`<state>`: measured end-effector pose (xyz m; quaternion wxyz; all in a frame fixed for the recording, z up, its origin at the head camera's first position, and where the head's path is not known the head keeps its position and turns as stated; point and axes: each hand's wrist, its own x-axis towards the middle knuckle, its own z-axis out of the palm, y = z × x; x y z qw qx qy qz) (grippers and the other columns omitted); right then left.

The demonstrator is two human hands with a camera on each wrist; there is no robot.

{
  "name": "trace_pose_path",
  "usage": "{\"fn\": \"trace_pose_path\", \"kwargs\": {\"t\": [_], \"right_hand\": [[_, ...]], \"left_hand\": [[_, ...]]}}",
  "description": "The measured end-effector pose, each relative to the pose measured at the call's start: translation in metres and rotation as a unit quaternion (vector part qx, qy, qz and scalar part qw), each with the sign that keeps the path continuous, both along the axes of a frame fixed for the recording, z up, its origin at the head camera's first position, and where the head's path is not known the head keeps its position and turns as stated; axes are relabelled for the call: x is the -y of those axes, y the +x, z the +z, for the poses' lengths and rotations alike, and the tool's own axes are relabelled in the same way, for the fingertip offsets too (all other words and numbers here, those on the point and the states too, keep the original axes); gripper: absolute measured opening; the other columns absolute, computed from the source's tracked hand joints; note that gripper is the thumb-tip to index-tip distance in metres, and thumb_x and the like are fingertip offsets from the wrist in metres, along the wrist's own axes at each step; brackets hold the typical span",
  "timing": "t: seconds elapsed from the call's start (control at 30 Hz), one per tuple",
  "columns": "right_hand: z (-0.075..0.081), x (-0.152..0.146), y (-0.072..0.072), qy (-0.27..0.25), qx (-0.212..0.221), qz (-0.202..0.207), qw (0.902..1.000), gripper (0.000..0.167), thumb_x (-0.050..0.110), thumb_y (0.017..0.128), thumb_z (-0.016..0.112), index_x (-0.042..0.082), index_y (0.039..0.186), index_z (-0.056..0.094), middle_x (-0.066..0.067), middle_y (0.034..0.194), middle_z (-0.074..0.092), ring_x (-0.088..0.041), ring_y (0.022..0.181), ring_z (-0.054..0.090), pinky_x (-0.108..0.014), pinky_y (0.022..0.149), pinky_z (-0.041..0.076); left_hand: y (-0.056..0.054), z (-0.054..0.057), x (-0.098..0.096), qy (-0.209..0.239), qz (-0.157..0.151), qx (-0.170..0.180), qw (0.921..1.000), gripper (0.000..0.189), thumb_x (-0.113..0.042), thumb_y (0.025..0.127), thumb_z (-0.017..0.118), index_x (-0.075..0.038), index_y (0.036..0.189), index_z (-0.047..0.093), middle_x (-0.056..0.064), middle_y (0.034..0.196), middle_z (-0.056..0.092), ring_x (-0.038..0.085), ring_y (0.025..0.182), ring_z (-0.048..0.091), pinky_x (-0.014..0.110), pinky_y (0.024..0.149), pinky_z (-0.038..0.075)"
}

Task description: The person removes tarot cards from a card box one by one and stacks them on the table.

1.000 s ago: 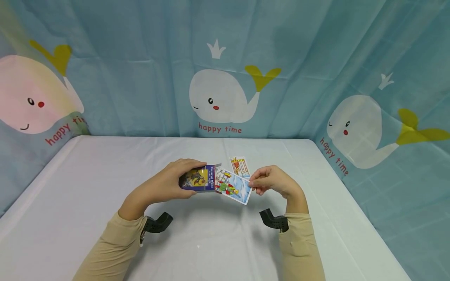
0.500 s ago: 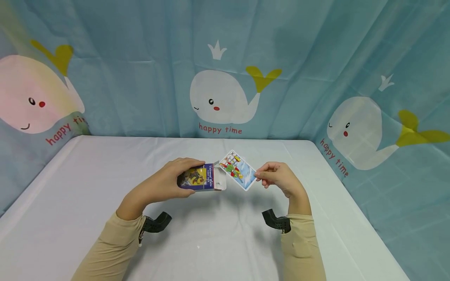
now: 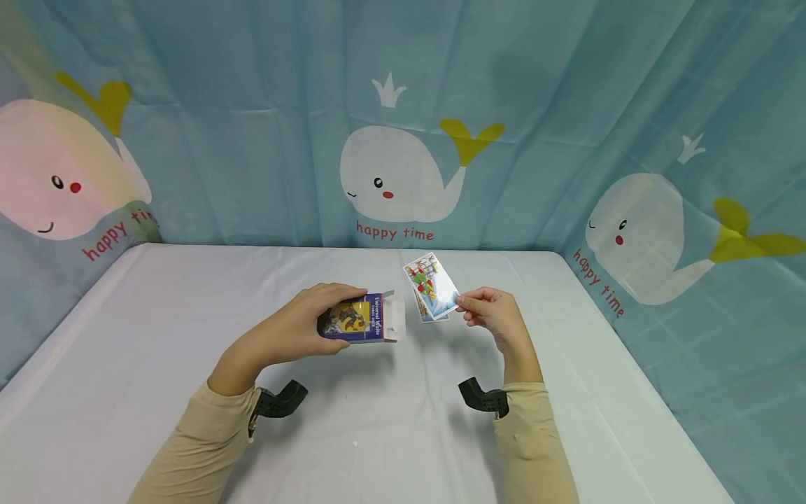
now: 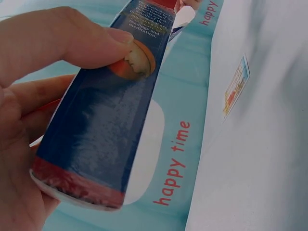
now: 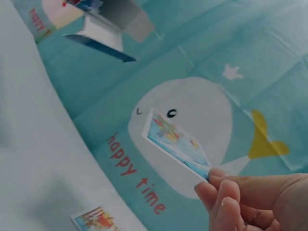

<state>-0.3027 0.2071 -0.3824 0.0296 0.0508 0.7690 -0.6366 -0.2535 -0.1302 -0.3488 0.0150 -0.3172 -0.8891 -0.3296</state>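
Note:
My left hand (image 3: 302,323) grips a blue tarot card box (image 3: 352,318) lying sideways, its flap end facing right and standing open. In the left wrist view the thumb presses the box's narrow side (image 4: 96,130). Between thumb and fingers, my right hand (image 3: 496,312) pinches a tarot card (image 3: 434,283) by its lower right corner, picture side up. Glare whitens part of that card. Beneath it, another card (image 3: 434,320) lies on the table, mostly covered in the head view. The right wrist view shows the held card (image 5: 175,142) raised above the lying card (image 5: 98,220).
A white cloth covers the table (image 3: 352,448). Behind it and along the sides hangs a blue curtain (image 3: 264,175) printed with whales. A black camera mount sits on each wrist, the left one (image 3: 281,399) and the right one (image 3: 483,395).
My right hand has drawn the pictured card out of the box, then carried it up and away over the lying card. The left hand and box have stayed nearly still.

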Motion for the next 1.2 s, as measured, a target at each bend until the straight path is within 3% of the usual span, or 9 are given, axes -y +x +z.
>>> {"fn": "trace_pose_path", "kwargs": {"t": [0.23, 0.4, 0.7, 1.2], "right_hand": [[-0.02, 0.011, -0.011, -0.009, 0.029, -0.069, 0.9972, 0.017, 0.006, 0.091, 0.069, -0.008, 0.1, 0.068, 0.005, 0.064, 0.068, -0.004, 0.054, 0.058, -0.017, 0.054, 0.05], [-0.035, 0.015, -0.016, -0.016, 0.037, -0.093, 0.9949, 0.017, 0.004, 0.09, 0.069, -0.009, 0.1, 0.069, 0.004, 0.063, 0.068, -0.003, 0.054, 0.058, -0.017, 0.054, 0.051], [-0.052, 0.021, -0.023, -0.053, 0.041, -0.112, 0.9915, 0.013, 0.0, 0.088, 0.069, -0.01, 0.096, 0.069, 0.004, 0.061, 0.066, -0.004, 0.053, 0.058, -0.017, 0.052, 0.049], [-0.059, 0.024, -0.028, -0.057, 0.073, -0.126, 0.9876, 0.015, 0.001, 0.088, 0.069, -0.009, 0.1, 0.069, 0.002, 0.063, 0.066, -0.004, 0.054, 0.057, -0.017, 0.052, 0.049]], "left_hand": [[0.0, 0.0, -0.001, 0.0, 0.001, 0.005, 1.0, 0.074, -0.013, 0.077, 0.081, -0.014, 0.145, 0.051, 0.007, 0.143, 0.055, 0.028, 0.129, 0.049, 0.052, 0.102, 0.039], [0.0, 0.0, -0.001, 0.001, -0.003, 0.001, 1.0, 0.074, -0.014, 0.077, 0.081, -0.014, 0.145, 0.051, 0.007, 0.143, 0.055, 0.028, 0.13, 0.05, 0.052, 0.103, 0.04], [0.0, -0.001, -0.001, -0.002, 0.0, 0.0, 1.0, 0.074, -0.014, 0.077, 0.081, -0.015, 0.145, 0.051, 0.007, 0.143, 0.055, 0.028, 0.129, 0.05, 0.052, 0.102, 0.04], [0.0, -0.002, -0.002, -0.001, -0.001, 0.002, 1.0, 0.074, -0.014, 0.077, 0.081, -0.014, 0.145, 0.051, 0.008, 0.143, 0.055, 0.028, 0.128, 0.05, 0.051, 0.101, 0.04]]}}
